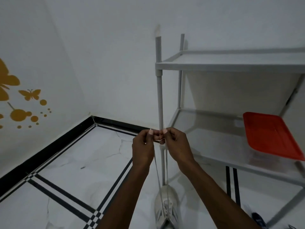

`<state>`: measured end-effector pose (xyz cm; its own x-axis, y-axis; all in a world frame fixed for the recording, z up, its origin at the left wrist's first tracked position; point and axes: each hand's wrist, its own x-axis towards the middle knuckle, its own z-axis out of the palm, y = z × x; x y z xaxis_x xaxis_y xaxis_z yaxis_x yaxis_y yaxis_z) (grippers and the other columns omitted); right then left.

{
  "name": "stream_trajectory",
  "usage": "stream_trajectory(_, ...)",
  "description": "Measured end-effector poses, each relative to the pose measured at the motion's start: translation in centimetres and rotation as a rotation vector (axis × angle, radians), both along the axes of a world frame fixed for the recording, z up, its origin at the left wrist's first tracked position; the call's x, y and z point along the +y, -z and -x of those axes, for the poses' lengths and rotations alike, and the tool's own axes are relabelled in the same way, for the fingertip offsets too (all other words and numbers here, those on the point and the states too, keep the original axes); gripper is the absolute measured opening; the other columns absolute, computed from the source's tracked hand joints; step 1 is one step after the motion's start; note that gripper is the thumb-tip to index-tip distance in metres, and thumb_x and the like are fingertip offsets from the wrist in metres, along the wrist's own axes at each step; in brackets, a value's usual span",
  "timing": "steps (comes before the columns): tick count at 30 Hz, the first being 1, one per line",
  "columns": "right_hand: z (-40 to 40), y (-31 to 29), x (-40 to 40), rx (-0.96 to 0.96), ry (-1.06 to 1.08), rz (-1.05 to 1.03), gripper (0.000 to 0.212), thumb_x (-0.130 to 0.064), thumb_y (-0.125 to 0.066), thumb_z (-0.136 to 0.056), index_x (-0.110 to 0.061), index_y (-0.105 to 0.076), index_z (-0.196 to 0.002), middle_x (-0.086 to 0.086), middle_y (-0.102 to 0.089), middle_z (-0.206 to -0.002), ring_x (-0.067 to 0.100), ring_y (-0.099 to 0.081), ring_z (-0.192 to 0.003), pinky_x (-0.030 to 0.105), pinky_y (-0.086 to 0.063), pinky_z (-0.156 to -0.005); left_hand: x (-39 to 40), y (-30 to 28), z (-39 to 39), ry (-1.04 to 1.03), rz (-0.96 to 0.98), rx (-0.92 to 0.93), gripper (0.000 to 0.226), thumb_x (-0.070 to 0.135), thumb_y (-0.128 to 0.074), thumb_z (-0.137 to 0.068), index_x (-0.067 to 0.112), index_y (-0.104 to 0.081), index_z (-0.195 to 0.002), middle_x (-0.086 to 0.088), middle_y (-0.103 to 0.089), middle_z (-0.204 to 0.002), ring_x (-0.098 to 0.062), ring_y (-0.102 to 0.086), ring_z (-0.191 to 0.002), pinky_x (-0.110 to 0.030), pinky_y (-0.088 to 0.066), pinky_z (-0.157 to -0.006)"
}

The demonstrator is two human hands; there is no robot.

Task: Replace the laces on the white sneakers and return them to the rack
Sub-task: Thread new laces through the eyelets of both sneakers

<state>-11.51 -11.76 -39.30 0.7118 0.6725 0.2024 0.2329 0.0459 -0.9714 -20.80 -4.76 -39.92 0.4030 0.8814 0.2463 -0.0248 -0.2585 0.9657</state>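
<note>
Largest first: grey tubular metal shoe rack with flat shelves, standing against the white wall, upper shelf bare, middle shelf carrying a red rectangular plastic tray at its right end. Plenty of free shelf left of that tray, judged enough for a pair of shoes. White marble-look floor with black stripe borders spreading wide and clear to the left of the rack.

At the foot of the rack's front-left post, on the floor: white low-top sneaker with grey side stripes, toe pointing toward the rack, just beside the post. Only one sneaker clearly seen; a dark blue object at the bottom right edge, too cropped to tell.

Above the sneaker, level with the rack's middle shelf: left hand and right hand, close together, thumb and forefinger of each pinched shut on an end of the thin white lace. Both strands running taut down to the eyelets, probably pulled up to even the two ends before further threading. Knuckles near the post; little room there, more to the left.
</note>
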Motion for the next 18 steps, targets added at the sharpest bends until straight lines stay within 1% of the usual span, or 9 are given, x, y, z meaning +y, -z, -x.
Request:
stream_trajectory(2, -0.1, -0.3, 0.1, -0.024, 0.000, -0.004, 0.025, -0.029, -0.051, -0.103, -0.022, -0.072, -0.092, -0.015, -0.073, -0.075, 0.002, -0.069, -0.074, 0.020, -0.054, -0.073, 0.0, -0.2, 0.0, -0.019, -0.026, -0.011, 0.026, 0.029, -0.053, -0.105, 0.024, -0.075, -0.093, 0.008, -0.076, -0.083, -0.008, -0.071, -0.089, -0.042, -0.056, -0.091)
stream_trajectory(4, 0.0, 0.0, 0.1, -0.043, 0.009, 0.014, 0.020, -0.032, -0.056, -0.101, -0.028, -0.074, -0.093, -0.016, -0.073, -0.076, 0.000, -0.069, -0.077, 0.025, -0.057, -0.077, -0.2, 0.2, 0.1, -0.056, -0.014, -0.014, 0.022, 0.032, -0.056, -0.103, 0.028, -0.076, -0.094, 0.011, -0.076, -0.086, -0.007, -0.070, -0.093, -0.046, -0.057, -0.091)
stream_trajectory(5, 0.0, 0.2, 0.0, -0.050, 0.015, 0.017, 0.016, -0.032, -0.059, -0.099, -0.030, -0.074, -0.094, -0.016, -0.072, -0.076, -0.001, -0.068, -0.077, 0.025, -0.057, -0.078, -0.4, 0.3, 0.1, -0.065, -0.003, -0.023, 0.021, 0.034, -0.058, -0.103, 0.029, -0.077, -0.096, 0.011, -0.076, -0.089, -0.007, -0.070, -0.096, -0.046, -0.057, -0.092)
stream_trajectory(7, 0.1, 0.5, -0.1, -0.040, 0.032, 0.003, 0.013, -0.029, -0.064, -0.096, -0.027, -0.077, -0.097, -0.015, -0.072, -0.079, -0.002, -0.068, -0.077, 0.021, -0.055, -0.076, -0.8, 0.4, 0.1, -0.060, 0.022, -0.048, 0.019, 0.036, -0.060, -0.101, 0.030, -0.078, -0.098, 0.011, -0.077, -0.094, -0.008, -0.069, -0.100, -0.045, -0.056, -0.094)
stream_trajectory(9, 0.2, 0.5, -0.3, 0.001, 0.047, -0.029, 0.012, -0.025, -0.069, -0.092, -0.023, -0.078, -0.100, -0.011, -0.075, -0.082, 0.000, -0.070, -0.077, 0.018, -0.053, -0.074, -1.0, 0.3, 0.2, -0.059, 0.045, -0.090, 0.017, 0.034, -0.063, -0.099, 0.028, -0.079, -0.099, 0.009, -0.077, -0.094, -0.009, -0.070, -0.100, -0.042, -0.056, -0.095)
stream_trajectory(12, 0.3, 0.2, -0.4, 0.090, 0.024, -0.089, 0.011, -0.020, -0.076, -0.086, -0.020, -0.078, -0.097, -0.007, -0.077, -0.085, 0.007, -0.073, -0.082, 0.024, -0.058, -0.081, -1.1, -0.2, 0.1, -0.055, 0.091, -0.165, 0.013, 0.028, -0.070, -0.095, 0.021, -0.079, -0.101, 0.005, -0.078, -0.093, -0.009, -0.071, -0.098, -0.034, -0.056, -0.092)
stream_trajectory(15, 0.5, -0.3, -0.7, 0.141, 0.002, -0.110, 0.010, -0.022, -0.078, -0.084, -0.020, -0.077, -0.094, -0.005, -0.077, -0.085, 0.008, -0.073, -0.084, 0.027, -0.058, -0.083, -1.2, -0.4, -0.1, -0.066, 0.134, -0.205, 0.014, 0.024, -0.075, -0.091, 0.016, -0.079, -0.102, 0.002, -0.078, -0.092, -0.010, -0.073, -0.094, -0.030, -0.056, -0.087)
stream_trajectory(18, 0.6, -0.9, -0.8, 0.179, 0.000, -0.089, 0.011, -0.028, -0.077, -0.085, -0.023, -0.077, -0.095, -0.006, -0.077, -0.087, 0.009, -0.072, -0.086, 0.031, -0.058, -0.085, -1.3, -0.8, -0.4, -0.074, 0.186, -0.223, 0.014, 0.023, -0.076, -0.090, 0.016, -0.079, -0.102, 0.004, -0.078, -0.092, -0.008, -0.073, -0.092, -0.024, -0.054, -0.082)
